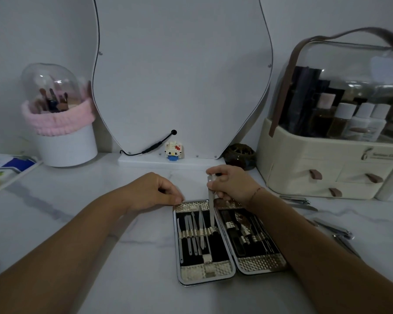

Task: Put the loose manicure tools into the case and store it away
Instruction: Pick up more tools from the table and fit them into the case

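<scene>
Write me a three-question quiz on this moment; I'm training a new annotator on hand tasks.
1. True or false: the manicure case lies shut on the table.
2. Which hand holds the slim metal tool over the case? A left hand B right hand
3. Fill in: loose nail clippers lie to the ___ of the case.

Key: 1 false, it lies open. 2 B. 3 right.
</scene>
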